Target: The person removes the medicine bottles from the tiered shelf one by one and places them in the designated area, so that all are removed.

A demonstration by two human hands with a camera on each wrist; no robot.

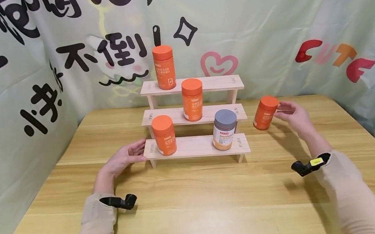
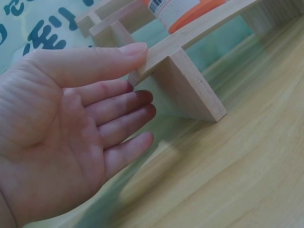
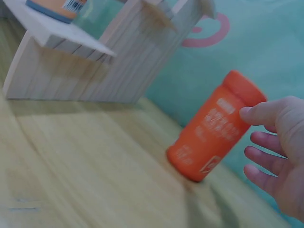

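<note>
My left hand (image 1: 124, 158) is at the left end of the lowest board of a three-step wooden shelf (image 1: 196, 151). In the left wrist view its thumb and index fingertip touch the board's end (image 2: 156, 54), and the other fingers extend loosely. At the shelf's right, my right hand (image 1: 294, 116) pinches an orange bottle (image 1: 265, 113) near its cap. The right wrist view shows the thumb on the front of this bottle (image 3: 213, 128); the index fingertip is hidden behind it. The bottle leans toward the hand, low over the table; whether its base touches the wood I cannot tell.
Orange bottles stand on the top step (image 1: 165, 68), the middle step (image 1: 192, 100) and the lowest step's left part (image 1: 164, 135). A grey-capped bottle (image 1: 224, 131) stands on the lowest step's right part. Printed cloth (image 1: 260, 21) hangs behind the wooden table (image 1: 201, 208).
</note>
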